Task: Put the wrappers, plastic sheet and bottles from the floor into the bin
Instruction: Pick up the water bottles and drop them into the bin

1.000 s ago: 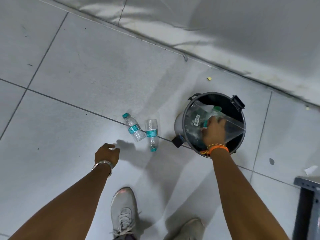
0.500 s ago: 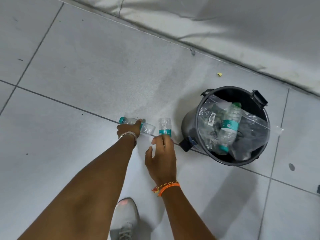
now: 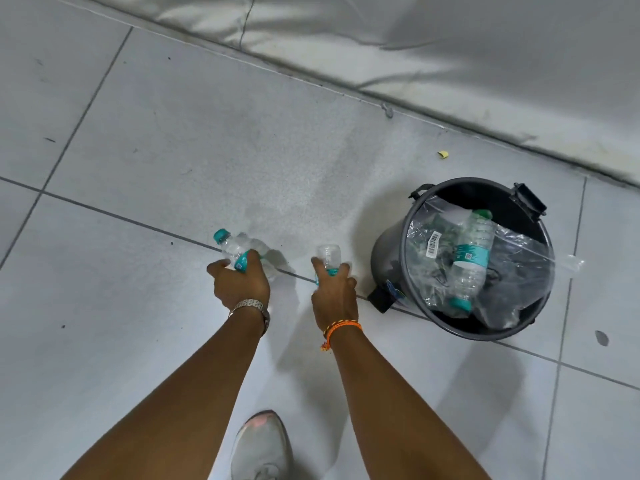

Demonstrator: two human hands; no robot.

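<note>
Two clear plastic bottles with teal labels are at the middle of the tiled floor. My left hand [image 3: 240,284] is closed around the left bottle [image 3: 232,247], whose teal cap points up-left. My right hand [image 3: 335,292] grips the right bottle [image 3: 328,255], whose clear base sticks out beyond my fingers. To the right stands the black bin [image 3: 384,258]. Inside it lie a third bottle [image 3: 472,258] and a clear plastic sheet [image 3: 519,268] with a barcode sticker, one corner hanging over the right rim.
A grey wall base [image 3: 450,64] runs diagonally across the top. A small yellow scrap [image 3: 443,154] lies on the floor behind the bin. My grey shoe [image 3: 259,445] is at the bottom middle. A dark spot [image 3: 602,337] marks the tile right of the bin.
My right hand left the bin, came over to the floor and closed on the right bottle. My left hand reached forward and closed on the left bottle.
</note>
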